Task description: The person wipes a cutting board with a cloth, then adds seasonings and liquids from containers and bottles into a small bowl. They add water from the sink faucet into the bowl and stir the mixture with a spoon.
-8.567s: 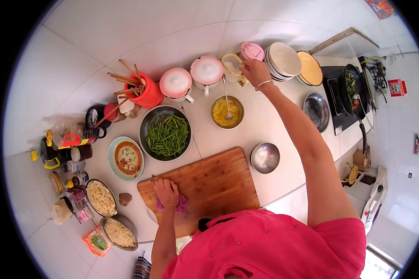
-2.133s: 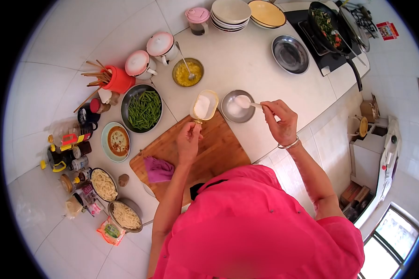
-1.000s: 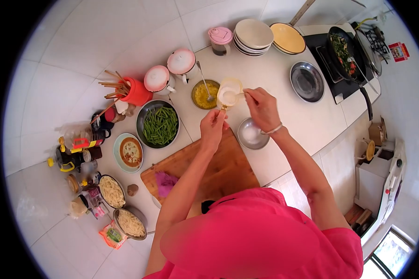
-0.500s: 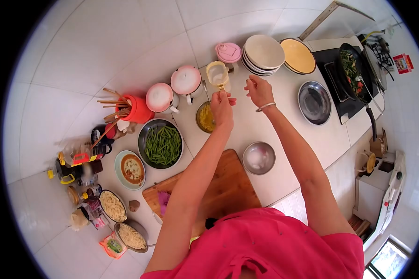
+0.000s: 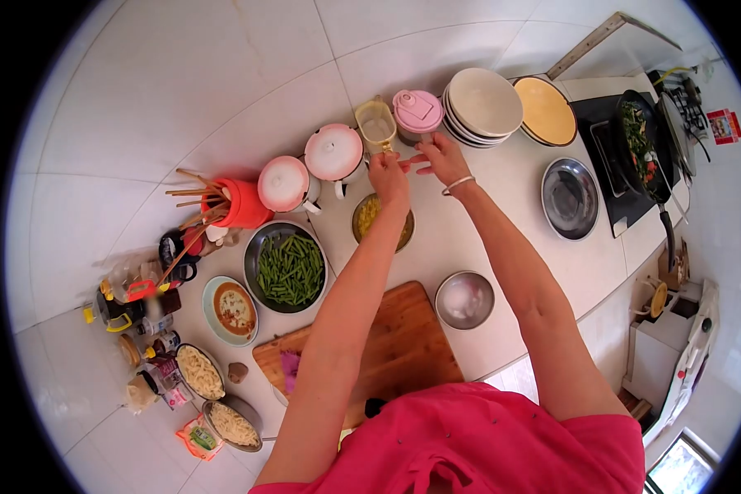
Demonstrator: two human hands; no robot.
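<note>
cutting board [image 5: 412,329]: nearest the person; purple cloth [image 5: 289,369] on it.
small steel bowl [image 5: 465,300]: just beyond the board; pale contents inside.
right hand [image 5: 445,160]: fingertips near the left hand; i cannot tell whether they grip anything.
left hand [image 5: 389,181]: closed on the handle of the yellow-rimmed container [image 5: 376,122].
container position: between lidded enamel mug [image 5: 334,152] and pink-lidded jug [image 5: 417,111].
step in hand: apparently positioning the container.
next move: calls for a level base before release.

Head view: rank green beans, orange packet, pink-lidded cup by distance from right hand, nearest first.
1. Pink-lidded cup: just beyond the right hand.
2. Green beans: off to its left.
3. Orange packet: far lower left.
</note>
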